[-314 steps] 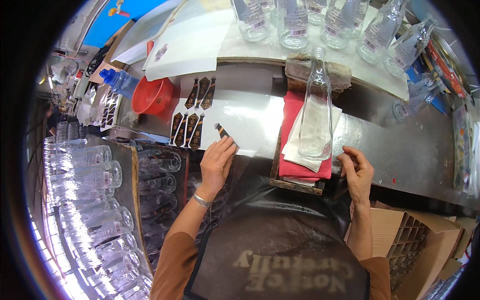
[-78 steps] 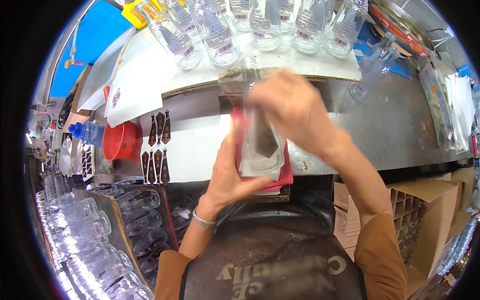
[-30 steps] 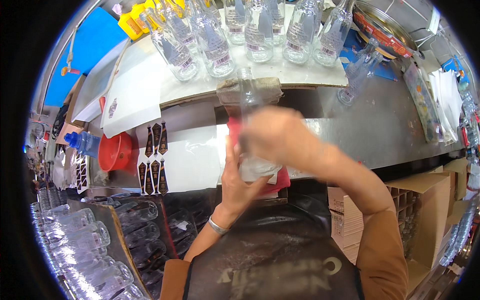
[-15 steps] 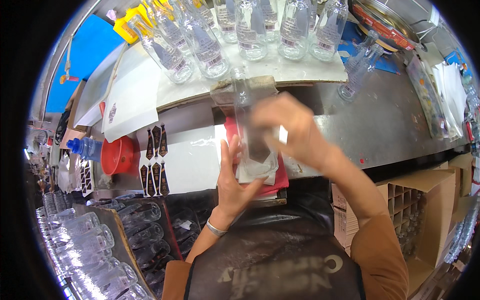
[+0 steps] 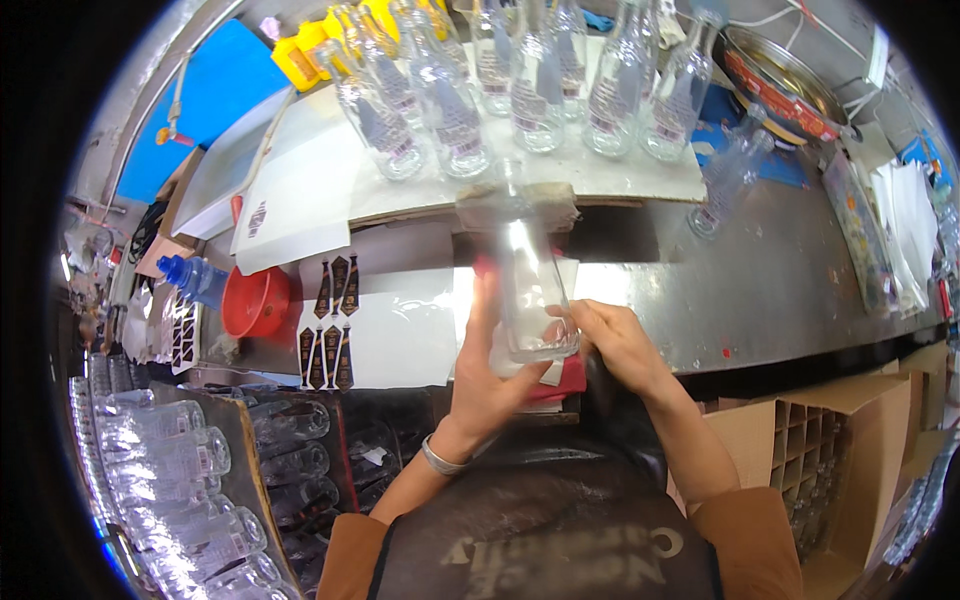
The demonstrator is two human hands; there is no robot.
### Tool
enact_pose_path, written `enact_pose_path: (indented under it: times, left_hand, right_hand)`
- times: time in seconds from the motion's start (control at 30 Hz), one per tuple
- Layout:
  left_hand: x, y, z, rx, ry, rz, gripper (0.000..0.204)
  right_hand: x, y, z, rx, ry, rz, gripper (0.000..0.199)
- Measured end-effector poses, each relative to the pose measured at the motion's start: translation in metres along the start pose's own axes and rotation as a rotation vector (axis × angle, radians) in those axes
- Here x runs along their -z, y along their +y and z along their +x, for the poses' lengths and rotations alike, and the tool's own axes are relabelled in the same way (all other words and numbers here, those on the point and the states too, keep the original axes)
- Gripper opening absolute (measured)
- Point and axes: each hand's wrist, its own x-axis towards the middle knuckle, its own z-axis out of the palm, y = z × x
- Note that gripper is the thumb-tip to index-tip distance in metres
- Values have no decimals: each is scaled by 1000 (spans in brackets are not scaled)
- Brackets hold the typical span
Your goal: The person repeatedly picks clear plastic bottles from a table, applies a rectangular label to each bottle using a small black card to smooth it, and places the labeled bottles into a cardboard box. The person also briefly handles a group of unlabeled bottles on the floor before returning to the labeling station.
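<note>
A clear glass bottle lies in front of me, its neck over a folded beige cloth and its base toward me. My left hand holds the bottle's left side, with the thumb by the base. On the right side near the base, the bent fingers of my right hand grip the glass. Beneath the bottle is a red cloth, mostly covered. Dark tie-shaped stickers lie on white paper to the left.
Several upright printed bottles stand on a white board at the back. A red bowl is at the left. Bottles lie stacked at lower left. Below right stands a divided cardboard box. Another bottle stands back right.
My right hand has come down from the bottle's middle to its lower right side. The dark patch seen on the bottle before no longer shows. My left hand stays beside the bottle.
</note>
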Motion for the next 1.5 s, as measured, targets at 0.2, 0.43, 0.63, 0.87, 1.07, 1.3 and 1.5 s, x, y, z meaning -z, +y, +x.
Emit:
enact_pose_path:
  times: [0.2, 0.43, 0.63, 0.87, 1.07, 1.3, 1.5]
  left_hand:
    - [11, -21, -19, -89, -39, 426, 88]
    - [153, -65, 47, -150, 398, 785, 86]
    - [324, -111, 128, 450, 738, 1204, 84]
    - [283, -102, 131, 469, 486, 1284, 73]
    - [233, -82, 110, 262, 379, 1214, 71]
    - [256, -84, 92, 138, 253, 1215, 65]
    - [238, -84, 74, -80, 318, 1343, 53]
  right_hand:
    - [-22, -19, -20, 228, 214, -600, 36]
    - [-4, -1, -22, 105, 302, -590, 31]
    - [5, 8, -19, 72, 323, -570, 29]
    - [-2, 15, -9, 135, 359, -552, 26]
    - [2, 17, -16, 169, 355, -591, 26]
    - [3, 28, -25, 139, 359, -544, 28]
    - [-1, 24, -29, 165, 319, -548, 28]
